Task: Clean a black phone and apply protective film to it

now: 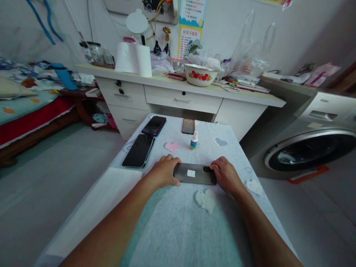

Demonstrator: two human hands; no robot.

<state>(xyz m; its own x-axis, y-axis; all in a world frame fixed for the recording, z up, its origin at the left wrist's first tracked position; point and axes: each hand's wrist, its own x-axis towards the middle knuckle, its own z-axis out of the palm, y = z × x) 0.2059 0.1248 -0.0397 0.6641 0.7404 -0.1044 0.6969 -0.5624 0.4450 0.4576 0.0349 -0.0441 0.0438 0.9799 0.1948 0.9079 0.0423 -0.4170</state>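
A grey smartphone lies back side up on the cloth-covered table, with a small white square on its back. My left hand grips its left end between thumb and fingers. At the right end, my right hand is closed, its fingertips pressed by the dark camera bump; whether something small sits in those fingers is hidden. Beyond the phone stands a small white bottle with a blue and yellow label. Farther back lies a phone case.
Two dark-screened phones, a nearer one and a farther one, lie at the table's left side. Behind is a white desk bearing a floral enamel bowl and a paper roll. A washing machine stands right, a bed left.
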